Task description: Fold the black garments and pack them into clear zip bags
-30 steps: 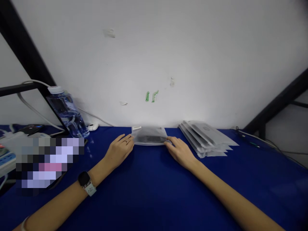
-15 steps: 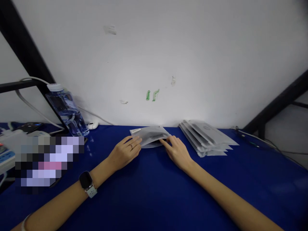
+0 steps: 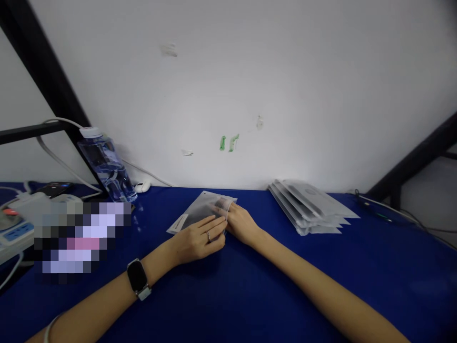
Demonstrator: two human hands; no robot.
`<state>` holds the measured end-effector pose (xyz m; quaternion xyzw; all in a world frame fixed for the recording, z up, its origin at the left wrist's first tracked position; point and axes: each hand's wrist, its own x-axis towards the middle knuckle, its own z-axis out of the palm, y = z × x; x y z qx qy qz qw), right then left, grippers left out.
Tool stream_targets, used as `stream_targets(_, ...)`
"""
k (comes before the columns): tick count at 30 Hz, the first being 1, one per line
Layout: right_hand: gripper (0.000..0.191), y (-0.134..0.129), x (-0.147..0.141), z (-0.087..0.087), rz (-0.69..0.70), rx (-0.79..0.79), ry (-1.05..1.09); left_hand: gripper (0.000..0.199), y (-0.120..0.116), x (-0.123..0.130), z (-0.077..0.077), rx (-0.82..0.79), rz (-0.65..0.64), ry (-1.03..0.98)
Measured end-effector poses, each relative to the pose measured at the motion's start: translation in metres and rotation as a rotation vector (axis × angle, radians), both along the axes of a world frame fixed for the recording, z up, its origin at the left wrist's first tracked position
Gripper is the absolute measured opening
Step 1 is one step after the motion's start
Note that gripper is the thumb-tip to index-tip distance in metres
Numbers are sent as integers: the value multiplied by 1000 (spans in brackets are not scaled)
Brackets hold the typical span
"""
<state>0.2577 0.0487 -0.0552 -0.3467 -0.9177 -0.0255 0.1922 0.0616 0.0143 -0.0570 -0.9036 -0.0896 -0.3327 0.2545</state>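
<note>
A frosted translucent plastic bag (image 3: pixel 194 209) with a white label (image 3: pixel 178 222) lies slanted on the blue table, its open end toward the right. My left hand (image 3: pixel 200 238), wearing a ring and a watch, is closed over the bag's near edge by the opening; its thumb is hard to make out. My right hand (image 3: pixel 243 223) reaches into the opening from the right. Through the film its fingers look stretched out, blurred by the plastic. Faint dark print shows near those fingertips; whether anything else is inside I cannot tell.
A fanned stack of similar frosted bags (image 3: pixel 310 202) lies at the back right. On the left stand a water bottle (image 3: pixel 112 171), a white earbud case (image 3: pixel 142 186) and a power strip (image 3: pixel 17 233) with cables. The white wall (image 3: pixel 303 95) borders the table's back.
The bag has turned and shifted left, its label end now nearer me. My right hand has pushed into its opening; my left hand has slid right and closer along its near edge.
</note>
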Motion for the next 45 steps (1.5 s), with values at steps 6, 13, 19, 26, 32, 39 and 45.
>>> stream_targets(6, 39, 15, 7, -5, 161, -213, 220, 69, 7, -3, -5, -426, 320, 138)
stream_targets(13, 62, 6, 42, 11, 223, -336, 289, 81, 12, -8, -11, -729, 451, 189)
stream_targets(19, 40, 8, 64, 12, 166, -495, 378, 77, 14, -13, -19, -709, 540, 177)
stream_targets(26, 27, 13, 94, 5, 43, -507, 488, 91, 21, -27, -23, -777, 679, 184)
stream_targets(32, 36, 25, 108, -6, -208, -434, 611, 67, 36, -65, -13, -853, 684, 203)
stream_targets(39, 30, 21, 99, -2, -512, -185, 576, 49, 46, -73, -19, -822, 798, 42)
stream_targets(45, 59, 13, 89, -10, -597, -141, 356, 49, 49, -73, -44, -645, 713, 64)
